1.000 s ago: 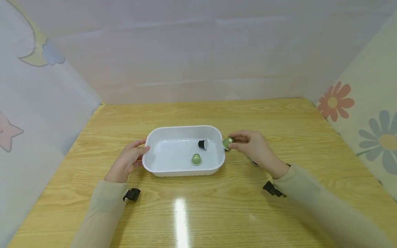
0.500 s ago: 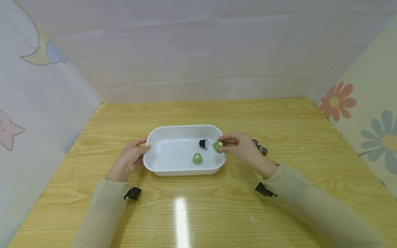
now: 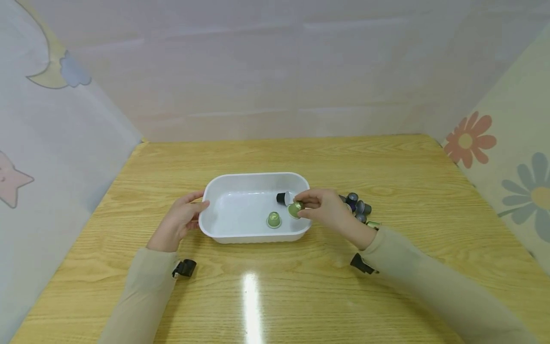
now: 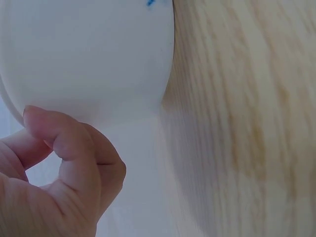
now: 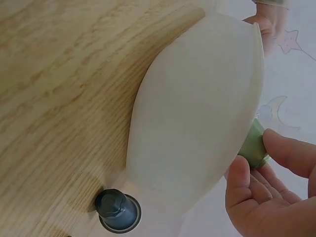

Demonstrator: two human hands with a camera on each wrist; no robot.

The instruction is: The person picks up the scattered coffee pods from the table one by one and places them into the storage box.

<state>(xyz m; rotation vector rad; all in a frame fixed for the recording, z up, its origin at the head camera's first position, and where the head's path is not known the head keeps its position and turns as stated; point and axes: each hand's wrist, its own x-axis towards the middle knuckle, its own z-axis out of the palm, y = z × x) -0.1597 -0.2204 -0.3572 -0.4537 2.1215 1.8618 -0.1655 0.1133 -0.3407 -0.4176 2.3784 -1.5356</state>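
Note:
My right hand (image 3: 324,210) pinches a green coffee capsule (image 3: 295,209) between thumb and fingers, over the right end of a white oblong tub (image 3: 249,240). In the right wrist view the same green capsule (image 5: 254,144) shows just past the tub's rim. With thumb and fingers, my left hand (image 3: 179,219) grips the tub's left end; the left wrist view has the thumb (image 4: 42,121) at the rim. Inside the tub a second green capsule (image 3: 273,220) stands wide end down, and a black capsule (image 3: 282,198) lies on its side close to the held one.
Right of the tub, several dark capsules (image 3: 363,208) lie in a cluster on the wooden table (image 3: 301,296), partly behind my right wrist. Another green capsule (image 3: 373,224) shows by the sleeve. A patterned cloth wall (image 3: 275,86) stands behind the table.
My right hand has carried the green capsule left, from outside the tub's right rim to above its inside. The dark capsules on the table have come into view. My left hand stays on the tub.

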